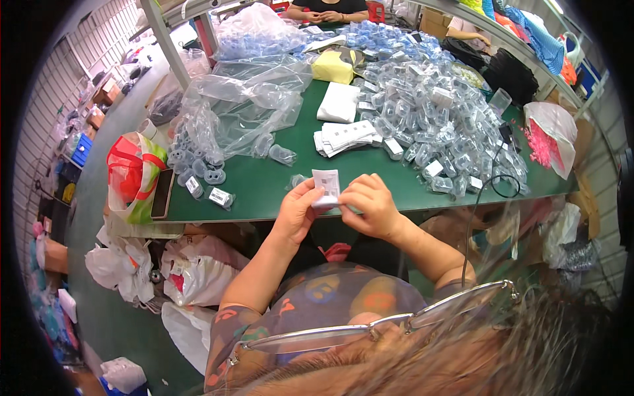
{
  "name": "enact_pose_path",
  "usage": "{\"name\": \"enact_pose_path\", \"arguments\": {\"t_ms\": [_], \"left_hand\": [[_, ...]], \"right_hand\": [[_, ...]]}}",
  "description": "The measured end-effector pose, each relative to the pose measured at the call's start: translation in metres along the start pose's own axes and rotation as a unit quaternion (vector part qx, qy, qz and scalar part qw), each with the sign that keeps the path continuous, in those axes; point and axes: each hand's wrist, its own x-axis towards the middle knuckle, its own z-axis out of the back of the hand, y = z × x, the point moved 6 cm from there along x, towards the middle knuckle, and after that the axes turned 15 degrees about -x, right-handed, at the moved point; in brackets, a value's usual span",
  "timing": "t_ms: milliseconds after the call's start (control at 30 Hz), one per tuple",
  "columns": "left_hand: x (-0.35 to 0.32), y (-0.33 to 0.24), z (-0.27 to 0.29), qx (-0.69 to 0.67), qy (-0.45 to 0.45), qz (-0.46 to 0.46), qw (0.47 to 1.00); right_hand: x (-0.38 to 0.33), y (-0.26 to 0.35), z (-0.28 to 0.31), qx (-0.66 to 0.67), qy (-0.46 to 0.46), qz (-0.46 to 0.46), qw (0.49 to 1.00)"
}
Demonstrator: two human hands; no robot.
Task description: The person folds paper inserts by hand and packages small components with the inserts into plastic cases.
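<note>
Both of my hands hold one small white printed card (325,185) just above the near edge of the green table (264,185). My left hand (298,208) pinches its left side; my right hand (370,203) grips its right lower corner. A stack of the same white cards (347,137) lies further back on the table. A big heap of clear plastic blister shells (436,112) spreads over the right half. A few loose shells and packed pieces (211,191) sit at the near left.
Crumpled clear plastic bags (244,99) cover the left back of the table. A phone (162,193) lies at the left edge beside a red and green bag (132,175). White sacks (191,270) stand on the floor. Another person's hands (330,14) rest at the far end.
</note>
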Motion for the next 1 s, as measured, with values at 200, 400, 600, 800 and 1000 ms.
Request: {"name": "enact_pose_path", "arguments": {"t_ms": [200,400,600,800,1000], "left_hand": [[-0.018,-0.004,-0.01,0.121,0.035,-0.144,0.982],[-0.03,-0.001,-0.013,0.175,0.066,-0.198,0.962],[-0.035,0.001,-0.01,0.204,0.045,-0.204,0.956],[-0.041,0.001,-0.016,0.191,0.063,-0.227,0.953],[-0.042,0.001,-0.021,0.172,0.057,-0.214,0.96]], "right_hand": [[0.006,-0.011,-0.002,-0.003,-0.006,-0.092,0.996],[0.003,-0.012,-0.008,0.007,-0.008,-0.116,0.993],[-0.021,-0.022,-0.035,0.216,0.016,-0.28,0.935],[-0.032,-0.018,-0.048,0.358,0.014,-0.335,0.872],[-0.029,-0.01,-0.041,0.282,-0.02,-0.288,0.915]]}}
